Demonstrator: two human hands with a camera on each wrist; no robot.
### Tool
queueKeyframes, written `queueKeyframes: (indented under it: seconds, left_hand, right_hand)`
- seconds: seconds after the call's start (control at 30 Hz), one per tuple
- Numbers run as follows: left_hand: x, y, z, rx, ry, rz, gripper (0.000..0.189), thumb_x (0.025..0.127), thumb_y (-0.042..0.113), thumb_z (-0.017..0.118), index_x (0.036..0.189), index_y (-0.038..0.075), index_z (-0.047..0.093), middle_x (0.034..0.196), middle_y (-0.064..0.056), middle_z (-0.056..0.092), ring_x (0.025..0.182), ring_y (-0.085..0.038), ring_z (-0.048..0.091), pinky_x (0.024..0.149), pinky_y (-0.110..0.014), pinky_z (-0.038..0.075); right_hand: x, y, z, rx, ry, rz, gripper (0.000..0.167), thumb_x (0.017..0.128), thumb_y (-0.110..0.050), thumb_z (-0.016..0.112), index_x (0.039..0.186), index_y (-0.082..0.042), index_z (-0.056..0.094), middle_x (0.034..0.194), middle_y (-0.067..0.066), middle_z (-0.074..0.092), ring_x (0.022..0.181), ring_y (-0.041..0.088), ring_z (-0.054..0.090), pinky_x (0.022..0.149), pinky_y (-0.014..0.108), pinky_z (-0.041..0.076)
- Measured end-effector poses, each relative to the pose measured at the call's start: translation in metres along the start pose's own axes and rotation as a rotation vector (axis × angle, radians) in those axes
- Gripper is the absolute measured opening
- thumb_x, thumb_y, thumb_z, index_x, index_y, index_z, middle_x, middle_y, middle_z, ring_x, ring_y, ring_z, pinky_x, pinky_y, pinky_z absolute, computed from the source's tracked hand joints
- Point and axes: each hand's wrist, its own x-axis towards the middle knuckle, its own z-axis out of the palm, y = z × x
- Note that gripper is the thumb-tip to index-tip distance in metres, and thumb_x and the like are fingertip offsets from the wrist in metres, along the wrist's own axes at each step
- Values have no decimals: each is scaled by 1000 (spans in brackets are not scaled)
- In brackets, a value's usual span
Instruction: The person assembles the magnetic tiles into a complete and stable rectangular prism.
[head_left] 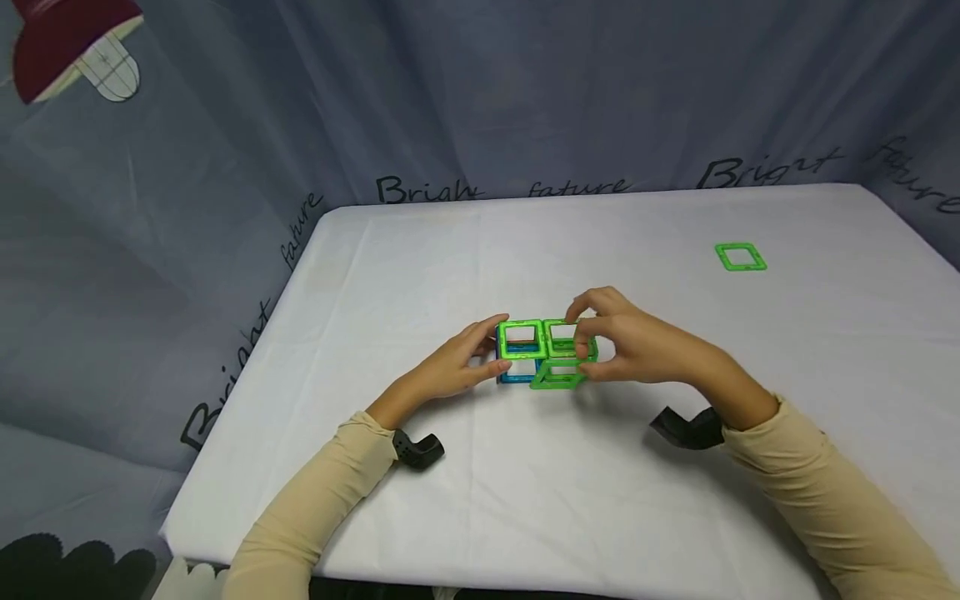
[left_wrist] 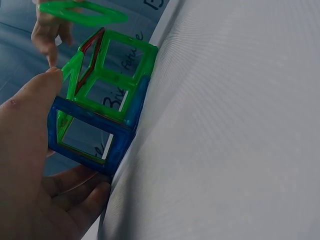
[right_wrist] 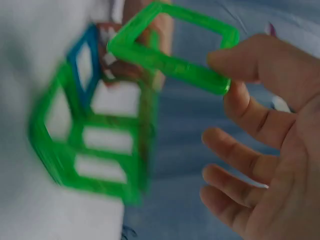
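Observation:
My left hand (head_left: 456, 360) grips a small block-like structure of green and blue magnetic tiles (head_left: 522, 356) at its left end, thumb in front and fingers behind. In the left wrist view, a blue square tile (left_wrist: 120, 146) faces the left hand, with green tiles beyond it. My right hand (head_left: 641, 340) pinches a loose green square tile (right_wrist: 167, 65) between thumb and index finger, the other fingers loosely bent. That tile is tilted, at the front right of the structure in the head view; the left wrist view shows it apart from the structure.
Another green square tile (head_left: 741, 268) lies flat toward the back right of the white-covered table (head_left: 420, 275). A grey curtain with writing (head_left: 510, 100) hangs behind and to the left. Black wrist bands (head_left: 686, 429) hang below both forearms.

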Motion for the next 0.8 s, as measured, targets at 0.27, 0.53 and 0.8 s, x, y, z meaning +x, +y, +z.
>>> queueKeyframes:
  seconds: [0.27, 0.53, 0.8]
  left_hand:
    - [-1, -2, 0, 7, -5, 32, 74, 91, 57, 40, 147, 12, 20, 125, -10, 45, 109, -17, 53, 95, -34, 41]
    - [-1, -1, -1, 3, -10, 39, 81, 89, 65, 31, 147, 10, 20, 124, -10, 45, 109, -16, 53, 94, -34, 42]
    - [-1, -2, -1, 13, -5, 35, 75, 92, 60, 34, 147, 10, 21, 124, -10, 46, 109, -16, 53, 94, -33, 41]
  right_hand:
    - [25, -7, 27, -48, -5, -41, 17, 68, -6, 71, 66, -16, 56, 110, 12, 51, 112, 33, 39, 90, 48, 38]
    - [33, -14, 39, -151, -28, -27, 18, 70, -12, 73, 65, -19, 57, 113, 13, 51, 113, 33, 40, 89, 48, 39]
    - [33, -17, 46, -268, 2, -21, 19, 70, -13, 73, 63, -18, 56, 112, 13, 52, 113, 33, 41, 87, 48, 40]
